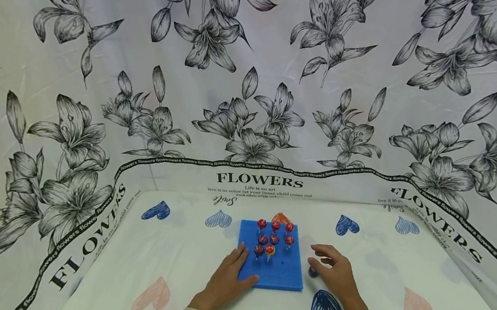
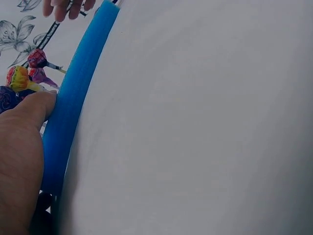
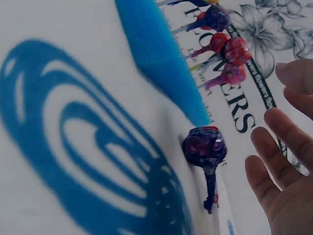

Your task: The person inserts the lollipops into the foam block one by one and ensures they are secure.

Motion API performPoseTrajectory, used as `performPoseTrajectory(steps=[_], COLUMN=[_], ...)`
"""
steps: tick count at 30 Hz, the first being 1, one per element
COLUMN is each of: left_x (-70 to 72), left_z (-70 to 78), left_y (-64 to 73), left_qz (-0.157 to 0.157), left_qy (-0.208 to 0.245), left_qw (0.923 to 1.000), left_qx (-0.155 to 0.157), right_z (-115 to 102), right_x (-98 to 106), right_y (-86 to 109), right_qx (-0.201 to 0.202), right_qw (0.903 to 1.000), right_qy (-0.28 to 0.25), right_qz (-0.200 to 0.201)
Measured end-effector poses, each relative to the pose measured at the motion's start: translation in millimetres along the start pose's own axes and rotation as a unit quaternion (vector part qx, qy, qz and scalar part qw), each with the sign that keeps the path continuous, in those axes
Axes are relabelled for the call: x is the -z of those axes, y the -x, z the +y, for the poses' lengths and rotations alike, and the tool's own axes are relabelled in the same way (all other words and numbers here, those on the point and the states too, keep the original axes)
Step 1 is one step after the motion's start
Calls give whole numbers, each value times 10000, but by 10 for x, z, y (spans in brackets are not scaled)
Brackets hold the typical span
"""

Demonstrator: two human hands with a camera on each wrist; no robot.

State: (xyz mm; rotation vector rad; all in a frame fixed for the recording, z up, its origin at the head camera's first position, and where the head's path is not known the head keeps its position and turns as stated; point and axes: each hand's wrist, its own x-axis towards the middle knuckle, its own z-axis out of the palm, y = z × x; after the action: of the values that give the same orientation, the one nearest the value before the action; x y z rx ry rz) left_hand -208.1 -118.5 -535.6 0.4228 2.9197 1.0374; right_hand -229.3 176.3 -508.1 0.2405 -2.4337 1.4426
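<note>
A blue foam board (image 1: 285, 276) lies on the cloth, with several wrapped lollipops (image 1: 270, 250) standing upright in it, mostly toward its far half. My left hand (image 1: 226, 280) rests on the board's left side, its fingers extended and its thumb on the board near the front edge. To the right of the board, one dark purple lollipop (image 3: 204, 147) lies on the cloth. Beside that lollipop hovers my right hand (image 1: 337, 272), fingers loosely bent and spread, with a gap to it in the right wrist view. Nothing is held in the right hand.
The white cloth carries printed hearts, such as a dark blue heart (image 1: 325, 306) in front of the loose lollipop. A floral curtain (image 1: 246, 99) rises behind and on both sides of the work surface.
</note>
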Motion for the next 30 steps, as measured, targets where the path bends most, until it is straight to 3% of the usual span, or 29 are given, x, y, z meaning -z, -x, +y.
performPoseTrajectory(steps=[8,17,21,30], left_x=[14,16,21,17], left_z=[15,33,30,36], left_y=[13,28,23,32], left_qz=[43,101,98,-4], left_qy=[-5,-30,-31,45], left_qw=[10000,9999,9999,10000], left_qx=[-28,-107,-86,-8], right_z=[95,185,178,159], right_x=[-50,-46,-50,-48], right_y=[20,41,36,25], right_qx=[-464,-302,-410,-497], right_qw=[9981,9931,9902,9931], right_qy=[313,707,841,819], right_qz=[-270,-886,-1039,-679])
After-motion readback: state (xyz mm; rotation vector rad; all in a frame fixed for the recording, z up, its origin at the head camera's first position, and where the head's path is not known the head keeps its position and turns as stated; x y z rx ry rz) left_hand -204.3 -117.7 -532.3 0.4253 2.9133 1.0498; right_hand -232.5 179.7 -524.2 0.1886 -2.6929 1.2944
